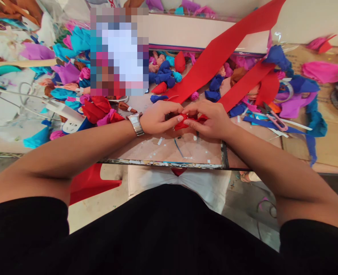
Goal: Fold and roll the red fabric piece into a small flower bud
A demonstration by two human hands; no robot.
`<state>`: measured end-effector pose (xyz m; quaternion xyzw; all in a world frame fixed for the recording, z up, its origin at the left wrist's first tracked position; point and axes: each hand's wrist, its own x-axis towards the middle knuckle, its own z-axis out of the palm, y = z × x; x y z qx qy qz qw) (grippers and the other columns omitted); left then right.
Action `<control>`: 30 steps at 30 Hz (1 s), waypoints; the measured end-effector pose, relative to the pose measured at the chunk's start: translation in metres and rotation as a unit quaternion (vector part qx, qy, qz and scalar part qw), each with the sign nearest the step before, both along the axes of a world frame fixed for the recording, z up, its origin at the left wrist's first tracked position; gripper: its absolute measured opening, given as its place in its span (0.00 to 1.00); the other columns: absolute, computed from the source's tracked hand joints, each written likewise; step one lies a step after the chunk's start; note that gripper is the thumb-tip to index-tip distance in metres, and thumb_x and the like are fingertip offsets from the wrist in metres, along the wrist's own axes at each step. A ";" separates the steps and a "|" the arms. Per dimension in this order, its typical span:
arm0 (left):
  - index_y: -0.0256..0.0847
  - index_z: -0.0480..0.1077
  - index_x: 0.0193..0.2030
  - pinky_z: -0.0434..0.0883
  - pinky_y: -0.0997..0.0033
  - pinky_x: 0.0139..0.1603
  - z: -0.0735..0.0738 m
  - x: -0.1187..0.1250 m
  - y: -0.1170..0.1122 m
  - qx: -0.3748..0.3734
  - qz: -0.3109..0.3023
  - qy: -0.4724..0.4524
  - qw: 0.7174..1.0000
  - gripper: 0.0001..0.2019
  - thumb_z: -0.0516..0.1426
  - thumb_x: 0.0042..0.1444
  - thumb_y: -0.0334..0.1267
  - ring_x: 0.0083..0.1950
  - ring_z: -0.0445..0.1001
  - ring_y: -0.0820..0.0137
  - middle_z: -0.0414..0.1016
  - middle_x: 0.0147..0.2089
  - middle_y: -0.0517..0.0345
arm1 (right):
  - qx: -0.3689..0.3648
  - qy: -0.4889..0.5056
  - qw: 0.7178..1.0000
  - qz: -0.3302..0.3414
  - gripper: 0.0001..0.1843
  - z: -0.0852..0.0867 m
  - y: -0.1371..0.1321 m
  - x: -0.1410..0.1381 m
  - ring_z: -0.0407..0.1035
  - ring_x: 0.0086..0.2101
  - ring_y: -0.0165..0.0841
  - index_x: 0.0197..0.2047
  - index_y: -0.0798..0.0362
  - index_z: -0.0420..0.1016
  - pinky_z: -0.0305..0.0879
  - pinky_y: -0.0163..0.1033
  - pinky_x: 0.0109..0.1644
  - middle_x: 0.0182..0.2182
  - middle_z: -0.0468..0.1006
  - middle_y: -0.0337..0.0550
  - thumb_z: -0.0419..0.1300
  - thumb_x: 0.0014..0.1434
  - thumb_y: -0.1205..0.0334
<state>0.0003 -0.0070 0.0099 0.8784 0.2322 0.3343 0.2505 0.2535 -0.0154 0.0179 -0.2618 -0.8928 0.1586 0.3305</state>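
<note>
Close to the table's front edge, both hands meet over a small piece of red crepe paper [181, 123]. My left hand [161, 117], with a metal watch on its wrist, pinches the paper between thumb and fingers. From the other side my right hand [208, 119] grips it too, thumb pressed against the red folds. Part of the paper is hidden under the fingers. A long red crepe strip [209, 63] stretches from behind the hands towards the upper right. Beside it lies a second red strip [247, 86]. Small rolled paper flowers [164, 72] in blue, red and peach sit just beyond.
Scissors with pink handles [276, 120] lie on the right among paper scraps. A white power strip [67, 110] with cords is at the left, near crumpled red paper [98, 109]. A long white box [197, 32] stands at the back. A red plastic chair [93, 183] is below the table.
</note>
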 end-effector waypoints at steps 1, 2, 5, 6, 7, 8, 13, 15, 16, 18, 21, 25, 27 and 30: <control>0.40 0.74 0.38 0.65 0.69 0.35 0.000 0.000 0.000 0.000 0.001 0.003 1.000 0.23 0.52 0.74 0.56 0.31 0.69 0.72 0.77 0.32 0.54 | 0.000 0.001 1.000 0.000 0.22 0.000 0.000 0.000 0.74 0.36 0.28 0.54 0.51 0.82 0.66 0.35 0.45 0.37 0.83 0.41 0.64 0.70 0.41; 0.40 0.74 0.38 0.65 0.69 0.35 0.000 0.000 0.000 0.001 0.002 0.007 1.000 0.23 0.51 0.74 0.56 0.30 0.69 0.72 0.76 0.32 0.54 | -0.001 0.003 1.000 0.000 0.22 0.000 0.000 0.000 0.73 0.35 0.28 0.54 0.51 0.82 0.66 0.35 0.44 0.37 0.82 0.41 0.64 0.70 0.42; 0.40 0.74 0.38 0.63 0.69 0.34 0.000 -0.001 0.000 0.003 0.004 0.016 1.000 0.23 0.51 0.74 0.56 0.30 0.68 0.72 0.75 0.31 0.55 | -0.002 0.000 1.000 0.001 0.23 0.000 -0.001 0.000 0.73 0.35 0.28 0.54 0.51 0.82 0.65 0.35 0.44 0.37 0.82 0.41 0.63 0.71 0.41; 0.40 0.74 0.38 0.63 0.69 0.34 0.000 -0.001 0.000 0.002 0.004 0.018 1.000 0.23 0.51 0.74 0.57 0.30 0.68 0.72 0.75 0.31 0.55 | -0.003 -0.001 1.000 0.000 0.23 0.000 -0.001 0.000 0.73 0.35 0.28 0.54 0.51 0.81 0.65 0.35 0.44 0.37 0.82 0.41 0.63 0.71 0.40; 0.40 0.74 0.38 0.63 0.69 0.34 0.000 -0.001 0.000 0.001 0.004 0.019 1.000 0.24 0.51 0.74 0.57 0.30 0.68 0.72 0.75 0.31 0.54 | -0.004 -0.002 1.000 0.000 0.23 0.000 -0.001 0.000 0.73 0.35 0.28 0.54 0.51 0.81 0.65 0.35 0.44 0.37 0.82 0.41 0.62 0.71 0.40; 0.40 0.74 0.39 0.63 0.69 0.34 -0.001 -0.001 0.001 -0.002 0.004 0.021 1.000 0.24 0.51 0.74 0.57 0.31 0.68 0.72 0.75 0.31 0.54 | -0.005 -0.002 1.000 0.000 0.23 0.000 -0.001 0.000 0.72 0.35 0.28 0.54 0.51 0.81 0.65 0.35 0.44 0.37 0.82 0.41 0.62 0.71 0.40; 0.41 0.72 0.37 0.62 0.67 0.34 -0.001 -0.001 0.001 -0.010 0.001 0.028 1.000 0.23 0.51 0.74 0.57 0.29 0.66 0.71 0.72 0.29 0.56 | -0.020 -0.008 1.000 0.015 0.22 0.002 0.000 0.000 0.71 0.34 0.27 0.53 0.52 0.80 0.64 0.35 0.43 0.36 0.81 0.40 0.62 0.72 0.41; 0.41 0.70 0.36 0.62 0.66 0.34 0.000 -0.002 0.001 -0.017 -0.002 0.037 0.999 0.22 0.51 0.74 0.56 0.29 0.65 0.71 0.71 0.28 0.57 | -0.027 -0.013 0.999 0.022 0.22 0.002 0.000 0.000 0.71 0.35 0.27 0.53 0.52 0.79 0.63 0.35 0.43 0.36 0.80 0.40 0.62 0.72 0.42; 0.42 0.70 0.35 0.62 0.65 0.34 0.000 -0.002 0.001 -0.019 -0.004 0.041 0.999 0.22 0.51 0.74 0.56 0.29 0.64 0.71 0.71 0.28 0.57 | -0.030 -0.015 0.999 0.024 0.22 0.002 0.000 0.000 0.71 0.35 0.28 0.53 0.53 0.79 0.63 0.35 0.43 0.36 0.80 0.41 0.62 0.71 0.42; 0.42 0.70 0.36 0.61 0.64 0.34 0.000 -0.002 0.002 -0.023 -0.011 0.052 0.998 0.22 0.51 0.74 0.56 0.30 0.63 0.72 0.70 0.29 0.58 | -0.037 -0.019 0.999 0.023 0.22 0.002 0.000 0.000 0.70 0.35 0.28 0.52 0.53 0.79 0.62 0.35 0.42 0.36 0.80 0.41 0.62 0.71 0.42; 0.44 0.71 0.36 0.60 0.63 0.34 -0.001 -0.002 0.002 -0.035 -0.016 0.063 0.997 0.23 0.51 0.74 0.59 0.30 0.61 0.72 0.70 0.29 0.58 | -0.044 -0.026 0.998 0.021 0.21 0.001 0.000 0.000 0.70 0.34 0.27 0.51 0.53 0.79 0.62 0.35 0.42 0.36 0.80 0.40 0.63 0.71 0.43; 0.47 0.71 0.36 0.58 0.62 0.34 -0.002 -0.001 0.002 -0.043 -0.024 0.053 0.997 0.24 0.50 0.73 0.63 0.31 0.59 0.70 0.70 0.28 0.57 | -0.047 -0.037 0.998 0.014 0.19 0.002 -0.001 0.000 0.70 0.34 0.29 0.50 0.51 0.79 0.62 0.38 0.42 0.35 0.79 0.40 0.63 0.70 0.43; 0.47 0.71 0.37 0.58 0.61 0.34 -0.002 -0.001 0.002 -0.045 -0.027 0.052 0.997 0.24 0.50 0.72 0.64 0.32 0.58 0.70 0.71 0.29 0.57 | -0.057 -0.049 0.997 0.011 0.20 0.002 -0.001 0.000 0.70 0.35 0.31 0.50 0.50 0.78 0.64 0.40 0.43 0.35 0.79 0.41 0.62 0.71 0.42; 0.47 0.71 0.38 0.58 0.62 0.36 -0.003 -0.002 0.003 -0.040 -0.031 0.051 0.997 0.26 0.49 0.72 0.65 0.33 0.58 0.70 0.71 0.29 0.57 | -0.054 -0.056 0.997 0.003 0.20 0.002 -0.001 0.000 0.71 0.36 0.32 0.50 0.49 0.79 0.66 0.42 0.45 0.36 0.80 0.42 0.61 0.71 0.41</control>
